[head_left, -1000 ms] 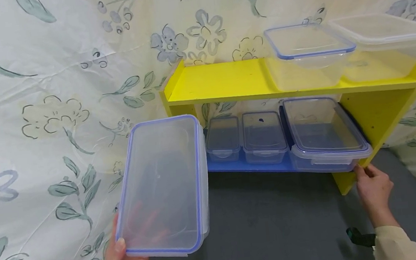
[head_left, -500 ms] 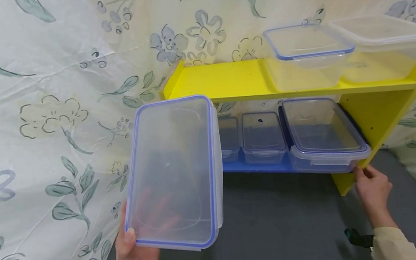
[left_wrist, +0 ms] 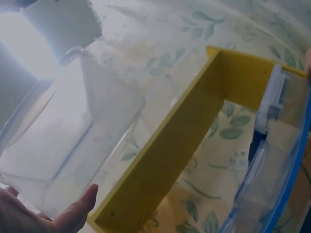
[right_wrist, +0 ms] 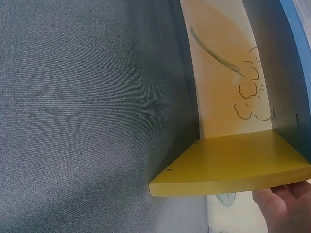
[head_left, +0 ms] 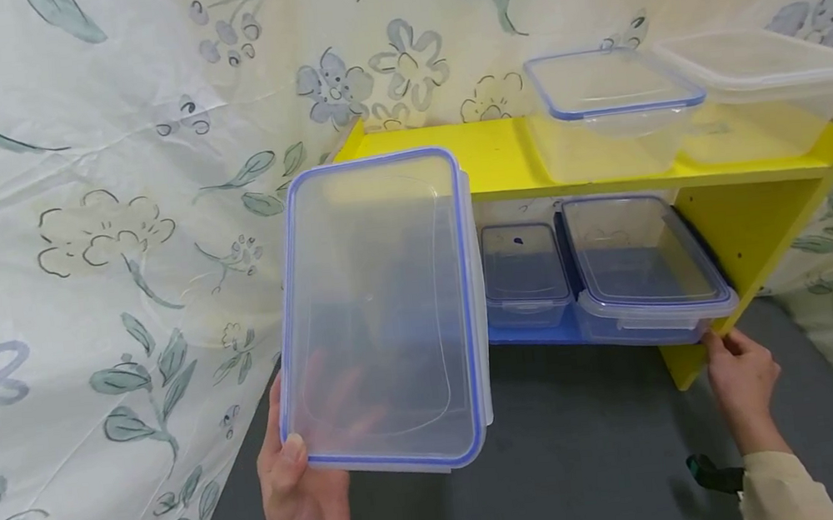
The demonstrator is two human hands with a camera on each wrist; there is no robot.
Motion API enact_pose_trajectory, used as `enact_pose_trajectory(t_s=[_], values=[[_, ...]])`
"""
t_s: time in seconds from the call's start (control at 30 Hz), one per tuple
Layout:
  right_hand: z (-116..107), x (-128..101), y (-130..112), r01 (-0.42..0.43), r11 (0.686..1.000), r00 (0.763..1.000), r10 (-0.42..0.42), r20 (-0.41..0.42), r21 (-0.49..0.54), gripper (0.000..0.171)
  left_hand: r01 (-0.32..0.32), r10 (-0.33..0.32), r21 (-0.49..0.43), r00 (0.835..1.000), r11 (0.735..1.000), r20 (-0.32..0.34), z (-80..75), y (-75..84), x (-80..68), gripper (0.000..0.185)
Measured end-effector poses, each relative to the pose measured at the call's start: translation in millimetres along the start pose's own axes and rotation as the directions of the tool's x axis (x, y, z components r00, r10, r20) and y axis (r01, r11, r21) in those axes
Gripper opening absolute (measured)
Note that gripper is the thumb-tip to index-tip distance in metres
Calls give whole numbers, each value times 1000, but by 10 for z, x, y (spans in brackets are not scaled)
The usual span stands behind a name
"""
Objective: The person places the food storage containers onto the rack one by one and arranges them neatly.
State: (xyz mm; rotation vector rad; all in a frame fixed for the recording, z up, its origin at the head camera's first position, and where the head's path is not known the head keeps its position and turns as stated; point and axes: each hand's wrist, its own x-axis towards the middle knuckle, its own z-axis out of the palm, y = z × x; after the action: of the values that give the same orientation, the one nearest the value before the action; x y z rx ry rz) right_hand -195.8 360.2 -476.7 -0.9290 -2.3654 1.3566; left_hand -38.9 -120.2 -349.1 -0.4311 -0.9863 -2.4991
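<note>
My head view looks down and forward at the yellow shelf (head_left: 680,176); both wrist views sit close against it.

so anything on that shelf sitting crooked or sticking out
Yes: the large clear blue-rimmed lidded container on the blue lower shelf juts past its front edge, unlike the small clear container beside it.

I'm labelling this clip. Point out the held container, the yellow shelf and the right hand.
held container (head_left: 384,313), head view, lid centre.
yellow shelf (head_left: 497,160), head view, bare top board.
right hand (head_left: 740,375), head view, back of hand.
</note>
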Motion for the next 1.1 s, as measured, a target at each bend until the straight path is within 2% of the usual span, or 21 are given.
enact_pose_trajectory(t_s=[0.27, 0.5, 0.63, 0.77, 0.93, 1.1], values=[[3, -2, -14, -16, 1000, 1000, 16, 13, -1, 55, -47, 47, 14, 997, 999, 55, 109, -43, 131, 53], [15, -5, 3, -6, 1000, 1000, 6, -25, 10, 50, -59, 59, -1, 997, 998, 46, 140, -90, 279, 51], [13, -12, 17, 9, 1000, 1000, -9, -30, 16, 50, -73, 73, -1, 995, 997, 62, 150, -114, 341, 50], [8, -10, 15, 17, 1000, 999, -16, -36, 17, 50, -86, 84, 38, 994, 996, 70, 178, -116, 381, 50], [14, -8, 8, 28, 999, 998, -27, -53, 15, 50, -91, 88, 95, 995, 991, 38, 236, -93, 407, 50], [19, -5, 3, 17, 1000, 998, -16, -56, 16, 50, -103, 99, 145, 994, 984, 40, 295, -40, 470, 57]])
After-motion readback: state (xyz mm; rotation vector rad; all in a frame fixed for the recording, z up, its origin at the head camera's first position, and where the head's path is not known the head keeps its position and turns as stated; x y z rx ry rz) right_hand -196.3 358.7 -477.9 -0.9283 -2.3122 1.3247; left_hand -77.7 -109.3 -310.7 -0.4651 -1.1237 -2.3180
